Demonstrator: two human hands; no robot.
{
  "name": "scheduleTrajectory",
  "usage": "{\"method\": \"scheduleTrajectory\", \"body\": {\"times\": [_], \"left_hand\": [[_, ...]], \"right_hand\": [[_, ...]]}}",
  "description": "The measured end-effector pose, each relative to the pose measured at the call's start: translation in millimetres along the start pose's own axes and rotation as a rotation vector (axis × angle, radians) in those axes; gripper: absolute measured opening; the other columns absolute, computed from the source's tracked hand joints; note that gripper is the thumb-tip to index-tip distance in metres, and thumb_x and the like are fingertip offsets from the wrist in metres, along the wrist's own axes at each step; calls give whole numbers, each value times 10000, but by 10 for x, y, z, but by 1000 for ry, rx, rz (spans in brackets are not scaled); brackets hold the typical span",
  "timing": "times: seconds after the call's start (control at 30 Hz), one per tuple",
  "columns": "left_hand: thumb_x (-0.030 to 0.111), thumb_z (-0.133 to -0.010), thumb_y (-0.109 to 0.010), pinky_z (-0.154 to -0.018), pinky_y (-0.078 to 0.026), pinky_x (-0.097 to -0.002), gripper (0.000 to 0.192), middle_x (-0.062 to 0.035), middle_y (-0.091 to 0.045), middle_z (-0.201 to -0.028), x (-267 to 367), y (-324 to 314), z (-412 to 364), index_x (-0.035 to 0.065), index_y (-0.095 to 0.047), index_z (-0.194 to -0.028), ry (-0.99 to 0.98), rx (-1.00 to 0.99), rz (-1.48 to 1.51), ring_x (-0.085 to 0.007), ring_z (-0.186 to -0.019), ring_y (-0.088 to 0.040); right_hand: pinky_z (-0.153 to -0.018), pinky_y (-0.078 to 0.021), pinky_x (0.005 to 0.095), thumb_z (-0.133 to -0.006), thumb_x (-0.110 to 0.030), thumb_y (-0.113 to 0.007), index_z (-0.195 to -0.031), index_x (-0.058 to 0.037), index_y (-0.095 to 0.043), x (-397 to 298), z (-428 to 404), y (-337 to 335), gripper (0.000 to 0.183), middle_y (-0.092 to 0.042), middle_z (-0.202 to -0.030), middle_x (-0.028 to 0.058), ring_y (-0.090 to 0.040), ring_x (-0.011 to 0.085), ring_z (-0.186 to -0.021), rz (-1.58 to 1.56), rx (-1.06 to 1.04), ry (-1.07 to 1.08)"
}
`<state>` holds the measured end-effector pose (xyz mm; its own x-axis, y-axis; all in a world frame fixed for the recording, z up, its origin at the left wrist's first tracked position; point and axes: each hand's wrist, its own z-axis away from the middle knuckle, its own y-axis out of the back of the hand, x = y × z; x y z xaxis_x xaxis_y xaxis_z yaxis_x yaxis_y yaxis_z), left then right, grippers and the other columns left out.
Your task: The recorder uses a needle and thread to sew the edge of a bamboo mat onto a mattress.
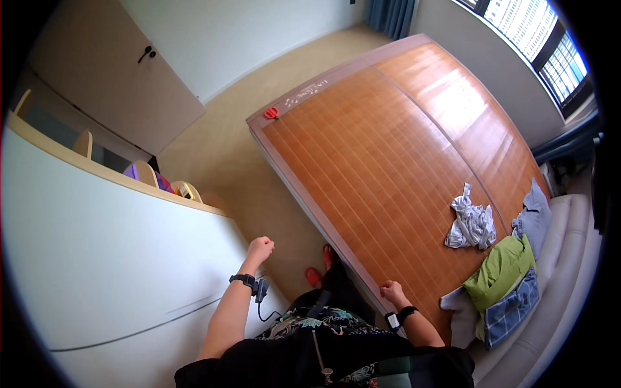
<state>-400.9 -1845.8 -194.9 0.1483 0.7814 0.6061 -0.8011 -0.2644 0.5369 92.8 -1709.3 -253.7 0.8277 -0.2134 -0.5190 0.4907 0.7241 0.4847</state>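
Note:
My left hand is loosely closed in the air beside the white cabinet, nothing seen in it. Over the near edge of the bed my right hand has its fingers curled in, also without anything visible in them. Both wrists wear black straps with small devices. A crumpled grey-white cloth lies on the brown bed mat. Towards the headboard are a green pillow, a blue checked pillow and a grey cloth item. Red-handled scissors rest on the mat's far left corner.
A white cabinet with wooden shelves stands on the left, close to my left arm. Beyond it is a door. The bed's padded headboard is at the right. Floor shows between cabinet and bed. A window is at the upper right.

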Motion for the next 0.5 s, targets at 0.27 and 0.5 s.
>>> {"method": "scheduleTrajectory", "body": {"times": [0.27, 0.5], "left_hand": [[243, -782, -555, -671, -511, -413, 217, -168, -668, -785, 539, 757, -794, 53, -656, -753, -61, 163, -368, -345, -751, -639], [213, -791, -553, -670, -493, -462, 165, -147, -641, -811, 1026, 1317, -1873, 68, -606, -731, -227, 419, -402, -360, -770, -609]], "right_hand": [[-577, -504, 291, -806, -97, -576, -865, 40, -666, -982, -852, -4, 173, -649, -690, 87, -626, 164, -621, -51, 18, 53], [-580, -511, 276, -827, -97, -589, -895, 30, -661, -1593, -1311, 187, 161, -653, -713, 84, -628, 154, -626, -260, 3, -20]]}}
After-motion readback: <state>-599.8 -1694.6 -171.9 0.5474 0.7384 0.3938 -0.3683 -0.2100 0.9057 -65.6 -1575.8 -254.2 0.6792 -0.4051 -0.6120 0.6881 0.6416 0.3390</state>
